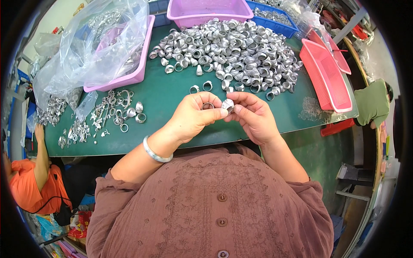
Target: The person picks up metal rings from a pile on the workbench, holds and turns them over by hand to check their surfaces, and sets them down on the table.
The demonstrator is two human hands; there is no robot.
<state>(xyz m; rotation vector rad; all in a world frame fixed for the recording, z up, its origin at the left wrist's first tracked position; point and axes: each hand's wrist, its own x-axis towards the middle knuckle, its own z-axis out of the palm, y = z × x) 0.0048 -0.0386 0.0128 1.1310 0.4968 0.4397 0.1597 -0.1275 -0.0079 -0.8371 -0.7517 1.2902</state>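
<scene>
Just in front of me, over the near part of the green table, both my hands meet at a silver-coloured metal ring (228, 104) with a wide top. My left hand (192, 115) pinches it from the left side, thumb and forefinger closed. From the right side my right hand (257, 117) grips the same ring with thumb and fingertips. A second ring (208, 105) shows at the bent fingers of my left hand; whether it is worn or held I cannot tell. Beyond my hands lies a big heap of similar metal rings (234, 49), with a few loose ones at its near edge.
Left on the green table (172, 92) lie sorted small metal pieces (116, 107). A purple basket (140, 71) with clear plastic bags (92, 56) stands behind them. Farther off are another purple basket (211, 18) and a blue tray (279, 26); a red basket (325, 77) stands right. Two people (36, 185) sit nearby.
</scene>
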